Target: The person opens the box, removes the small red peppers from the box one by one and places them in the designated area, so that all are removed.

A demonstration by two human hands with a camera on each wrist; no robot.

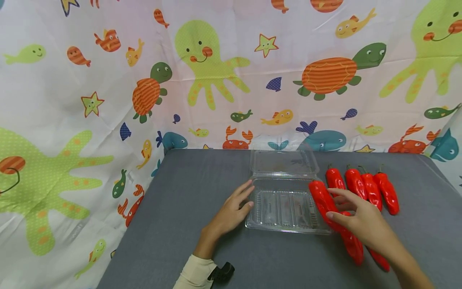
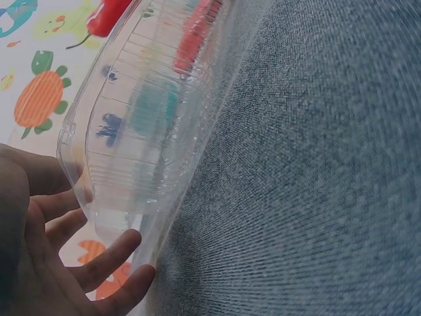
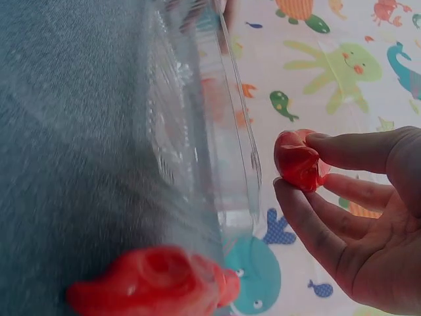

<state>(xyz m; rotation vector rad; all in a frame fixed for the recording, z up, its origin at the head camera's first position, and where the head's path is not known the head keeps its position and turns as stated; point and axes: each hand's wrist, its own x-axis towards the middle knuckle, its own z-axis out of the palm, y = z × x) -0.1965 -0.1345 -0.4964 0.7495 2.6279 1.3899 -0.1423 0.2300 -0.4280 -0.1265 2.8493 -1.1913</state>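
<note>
My right hand [image 1: 357,214] pinches a long red chili pepper [image 1: 320,200] between thumb and fingers. The pepper is tilted over the right edge of a clear plastic clamshell box [image 1: 285,230], whose lid [image 1: 283,163] is folded back. In the right wrist view the held pepper [image 3: 299,163] shows end-on, raised beside the box's rim. At the box's left side is my left hand [image 1: 231,212], fingers spread and its fingertips against the wall. The left wrist view shows these fingers [image 2: 115,260] straight or loosely bent along the box's corner.
Several red peppers [image 1: 389,192] lie in a row at the back right of the grey table [image 1: 173,224]. More lie in front, one [image 1: 353,247] partly beneath the right hand. A white curtain [image 1: 231,124] printed with sea animals hangs behind and to the left.
</note>
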